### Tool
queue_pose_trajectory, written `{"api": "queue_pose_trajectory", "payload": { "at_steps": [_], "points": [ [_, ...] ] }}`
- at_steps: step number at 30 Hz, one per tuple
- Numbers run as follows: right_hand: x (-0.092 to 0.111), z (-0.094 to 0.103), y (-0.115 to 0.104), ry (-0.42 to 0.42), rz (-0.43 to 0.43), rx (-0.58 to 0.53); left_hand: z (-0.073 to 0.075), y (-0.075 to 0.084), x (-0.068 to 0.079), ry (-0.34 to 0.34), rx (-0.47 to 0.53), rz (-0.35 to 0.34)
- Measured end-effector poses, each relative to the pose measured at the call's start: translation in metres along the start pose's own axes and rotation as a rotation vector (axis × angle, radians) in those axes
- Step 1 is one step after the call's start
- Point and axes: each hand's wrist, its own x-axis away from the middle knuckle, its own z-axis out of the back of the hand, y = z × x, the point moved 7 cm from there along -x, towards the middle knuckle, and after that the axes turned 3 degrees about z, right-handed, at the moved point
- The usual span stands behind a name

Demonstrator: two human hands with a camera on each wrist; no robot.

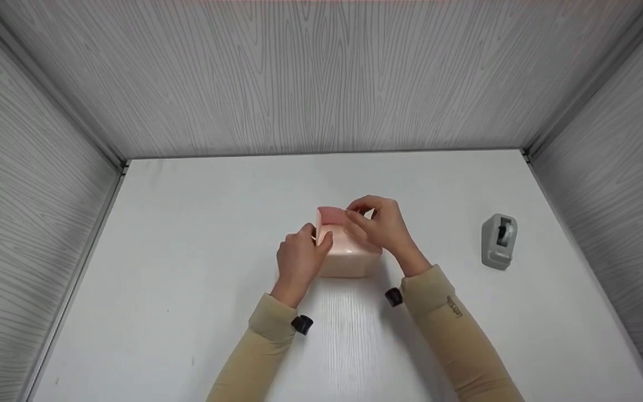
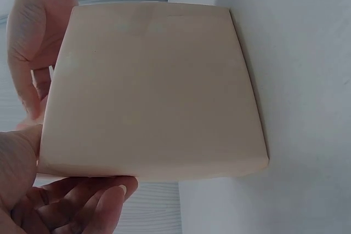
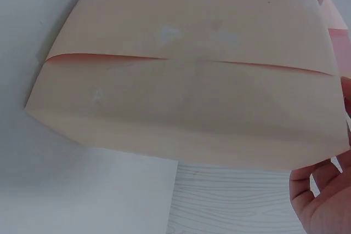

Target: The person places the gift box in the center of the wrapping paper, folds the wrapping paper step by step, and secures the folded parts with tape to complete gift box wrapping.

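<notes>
A small pale pink paper box (image 1: 349,262) stands upright on the table, its top edges raised and a deeper pink inside (image 1: 331,216) showing. My left hand (image 1: 298,257) grips its left side, thumb on the near face and fingers round the side. With thumb and fingertips, my right hand (image 1: 382,223) pinches the upper right edge. The left wrist view shows one smooth face of the box (image 2: 153,91). In the right wrist view a face of the box (image 3: 219,97) has a slightly gaping crosswise seam and faint shiny patches. Some fingertips are hidden behind the paper.
A grey tape dispenser (image 1: 499,241) sits on the white table (image 1: 198,223), well to the right of both hands. Wood-grain panels (image 1: 321,78) enclose the table at the back and both sides. Small dark cameras are strapped at both wrists.
</notes>
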Motion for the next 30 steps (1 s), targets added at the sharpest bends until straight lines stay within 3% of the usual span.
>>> {"api": "queue_pose_trajectory", "payload": {
  "at_steps": [11,19,30],
  "points": [
    [-0.003,-0.002,-0.008,0.015,0.057,0.001,0.003,0.002,0.001,0.035,-0.006,-0.022],
    [-0.005,-0.003,-0.011,0.033,0.050,0.001,0.002,0.001,0.001,0.022,-0.008,-0.008],
    [0.006,0.011,-0.018,0.153,0.136,0.021,0.002,0.000,0.001,0.017,0.007,0.016]
  ]
}}
